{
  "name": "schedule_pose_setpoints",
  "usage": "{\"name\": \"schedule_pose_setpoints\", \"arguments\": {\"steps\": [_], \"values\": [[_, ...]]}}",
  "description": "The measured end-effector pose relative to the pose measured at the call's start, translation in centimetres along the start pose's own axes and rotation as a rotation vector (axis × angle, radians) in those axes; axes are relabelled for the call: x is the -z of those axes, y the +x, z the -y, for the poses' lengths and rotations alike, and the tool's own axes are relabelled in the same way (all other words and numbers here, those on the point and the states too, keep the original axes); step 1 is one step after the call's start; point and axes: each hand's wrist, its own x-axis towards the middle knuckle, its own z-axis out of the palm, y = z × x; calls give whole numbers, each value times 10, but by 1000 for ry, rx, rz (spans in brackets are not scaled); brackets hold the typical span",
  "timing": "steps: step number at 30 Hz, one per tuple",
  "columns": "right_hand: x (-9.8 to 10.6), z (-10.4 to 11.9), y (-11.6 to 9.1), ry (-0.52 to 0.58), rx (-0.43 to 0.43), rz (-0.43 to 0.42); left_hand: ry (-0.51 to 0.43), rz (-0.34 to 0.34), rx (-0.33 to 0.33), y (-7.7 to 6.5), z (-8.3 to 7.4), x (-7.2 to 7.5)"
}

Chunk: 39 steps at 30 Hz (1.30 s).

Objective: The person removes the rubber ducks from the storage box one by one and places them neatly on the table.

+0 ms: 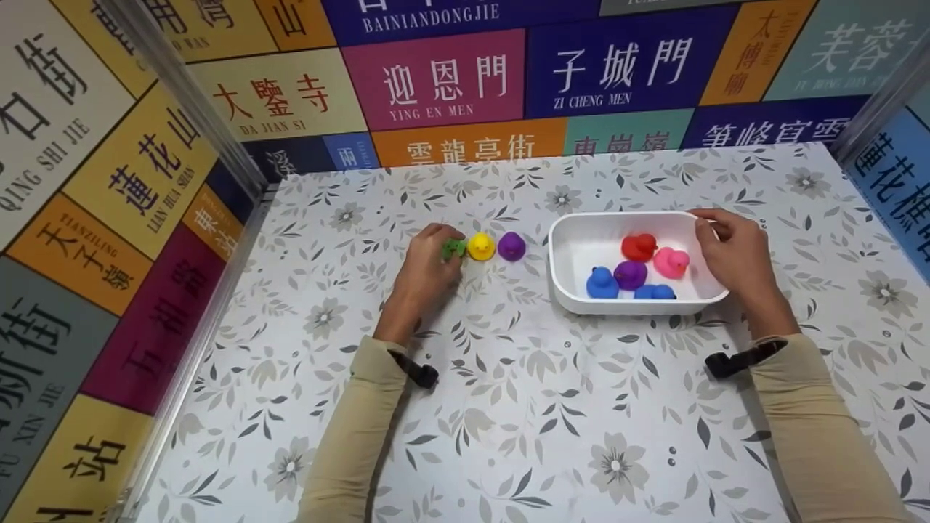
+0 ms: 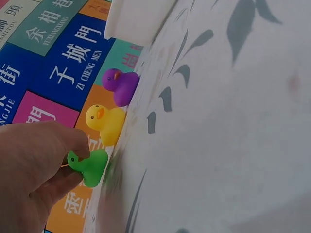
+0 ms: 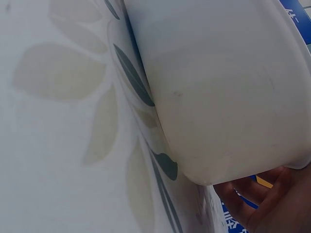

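My left hand (image 1: 430, 263) pinches a green rubber duck (image 2: 92, 167) by its head, between thumb and fingers, at the left end of a short row. Beside it stand a yellow duck (image 1: 481, 247) and then a purple duck (image 1: 511, 246). With my right hand (image 1: 741, 250) I hold the right end of a white tub (image 1: 570, 250) by its rim; in the right wrist view the fingers curl at the tub wall (image 3: 228, 97). Inside the tub lie a red duck (image 1: 639, 248), a pink duck (image 1: 671, 262), another purple duck (image 1: 630, 275) and two blue ducks (image 1: 602, 283).
A white cloth with grey leaves and flowers covers the table (image 1: 508, 436). Panels with coloured street-name blocks (image 1: 436, 80) stand along the back and both sides. The tub is to the right of the duck row, with a narrow gap between them.
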Motion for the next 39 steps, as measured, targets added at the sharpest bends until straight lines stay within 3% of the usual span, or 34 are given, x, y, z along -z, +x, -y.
{"name": "schedule_pose_setpoints", "arguments": {"steps": [17,28,32,39], "values": [[0,-2,2,-1,20,-11,-22,19,1,0,5,-1],[0,-1,2,5,-3,11,66,15,25,-3,-11,5],[0,-2,3,2,10,4,83,-9,-10,-2,-22,7],[1,0,2,-2,-9,8,106,-45,-128,0,-45,6]]}}
